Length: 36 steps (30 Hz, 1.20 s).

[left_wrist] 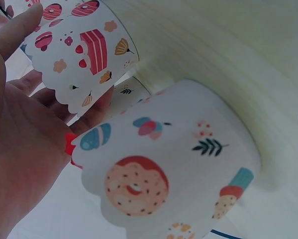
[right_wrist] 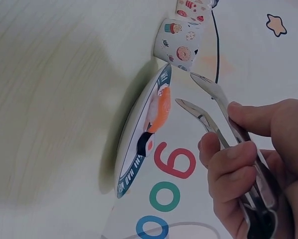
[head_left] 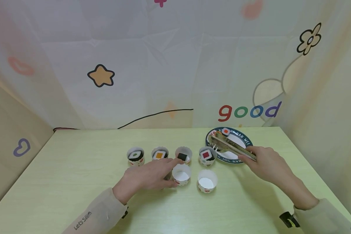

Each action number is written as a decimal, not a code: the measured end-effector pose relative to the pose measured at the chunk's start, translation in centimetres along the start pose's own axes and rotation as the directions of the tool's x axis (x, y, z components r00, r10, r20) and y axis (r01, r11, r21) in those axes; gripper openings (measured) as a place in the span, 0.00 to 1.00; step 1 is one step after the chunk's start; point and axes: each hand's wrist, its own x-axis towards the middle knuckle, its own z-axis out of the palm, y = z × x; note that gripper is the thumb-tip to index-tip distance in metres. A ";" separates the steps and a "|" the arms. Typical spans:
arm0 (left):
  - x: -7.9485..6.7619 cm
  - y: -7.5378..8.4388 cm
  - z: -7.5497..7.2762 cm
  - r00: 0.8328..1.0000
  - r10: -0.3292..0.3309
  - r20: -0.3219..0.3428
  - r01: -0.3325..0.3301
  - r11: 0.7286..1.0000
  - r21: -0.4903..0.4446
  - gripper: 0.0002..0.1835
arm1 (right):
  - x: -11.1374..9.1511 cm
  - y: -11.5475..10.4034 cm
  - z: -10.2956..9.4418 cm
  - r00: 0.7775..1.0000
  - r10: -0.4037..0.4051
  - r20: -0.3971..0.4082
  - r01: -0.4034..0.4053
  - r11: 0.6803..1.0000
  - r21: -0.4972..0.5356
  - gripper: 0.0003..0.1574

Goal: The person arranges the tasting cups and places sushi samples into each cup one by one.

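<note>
My left hand (head_left: pixel 149 175) reaches over the front row of paper cups. Its thumb and forefinger go round opposite sides of a white cup (head_left: pixel 181 175) whose bare inside shows; in the left wrist view this cup, printed with cake (left_wrist: pixel 93 52), sits between thumb and fingers. Another cup is mostly hidden under the hand. Steel tongs (head_left: pixel 240 150) are gripped in my right hand (head_left: pixel 270 164), tips apart over the plate (head_left: pixel 247 140). On the plate lie a salmon sushi (right_wrist: pixel 162 109) and a small roll (right_wrist: pixel 149 145); nothing shows between the tong tips.
Behind stand several cups holding sushi pieces: a roll (head_left: pixel 135 155), one with a yellow centre (head_left: pixel 159 155), a dark-sided piece (head_left: pixel 182 157) and one with a red centre (head_left: pixel 207 154). Another bare cup (head_left: pixel 207 182) stands front right. A printed curtain (head_left: pixel 169 74) backs the table.
</note>
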 end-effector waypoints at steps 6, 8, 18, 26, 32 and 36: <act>0.1 0.0 0.0 1.000 0.002 0.000 -0.002 1.000 -0.003 0.36 | 0.0 -0.1 0.1 1.000 0.002 -0.003 -0.002 1.000 -0.004 0.23; 0.0 0.1 0.0 1.000 0.000 0.000 0.000 1.000 -0.001 0.36 | -0.1 -0.2 0.1 1.000 -0.002 0.006 0.002 1.000 -0.004 0.23; -0.1 0.2 -0.2 1.000 -0.004 0.004 0.004 1.000 -0.006 0.36 | 0.1 -0.9 0.5 1.000 -0.007 0.015 0.007 1.000 -0.001 0.26; 0.0 0.1 -0.2 1.000 0.000 0.005 0.000 1.000 -0.001 0.36 | 0.4 -0.5 0.3 0.999 0.053 -0.010 -0.053 0.998 -0.013 0.23; -0.1 0.2 -0.2 1.000 -0.005 0.005 0.005 1.000 0.006 0.36 | 0.6 -0.1 0.6 0.997 0.076 -0.008 -0.076 0.997 -0.002 0.27; -0.1 0.1 -0.2 1.000 0.000 0.003 0.000 1.000 0.002 0.36 | 0.8 -0.1 1.0 0.996 0.088 0.003 -0.088 0.996 0.003 0.28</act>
